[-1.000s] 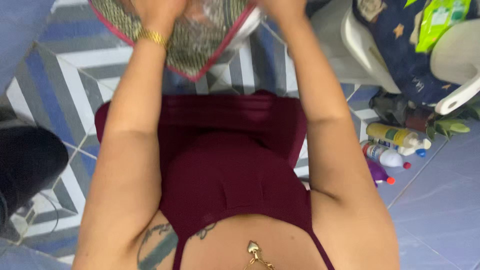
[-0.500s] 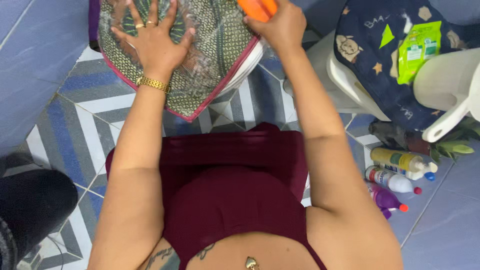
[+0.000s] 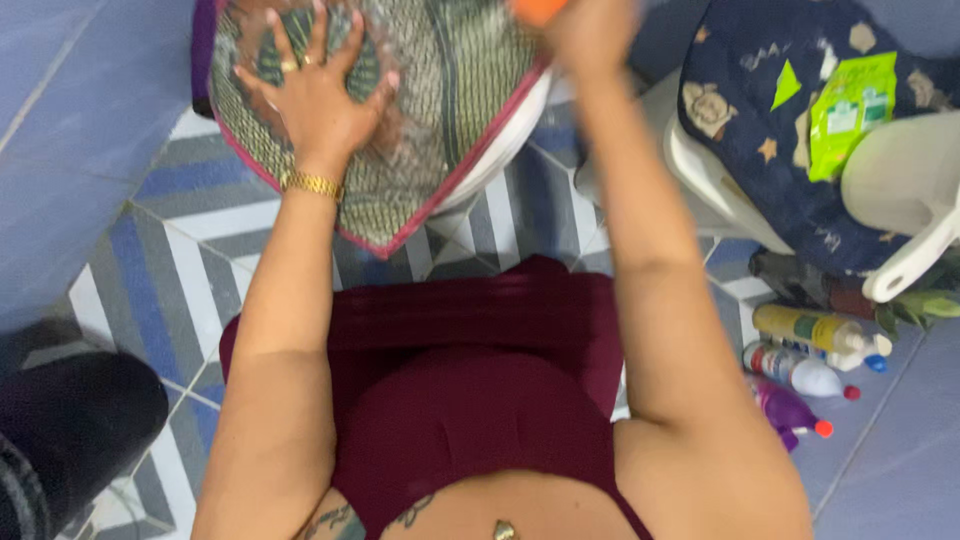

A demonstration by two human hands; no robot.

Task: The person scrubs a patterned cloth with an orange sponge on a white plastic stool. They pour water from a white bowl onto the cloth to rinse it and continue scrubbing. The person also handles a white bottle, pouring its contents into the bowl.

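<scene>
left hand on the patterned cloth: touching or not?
Touching. The head view shows the left hand lying flat, fingers spread, on the patterned cloth, with no gap visible under the palm.

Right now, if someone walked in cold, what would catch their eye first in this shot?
Probably the left hand spread flat on a green patterned cushion with a pink edge, wrapped in clear plastic, at top centre. Next, the right hand raised beside it, gripping something orange, blurred and cut off by the frame edge. At lower right, cleaning bottles lie on the blue tiled floor.
</scene>
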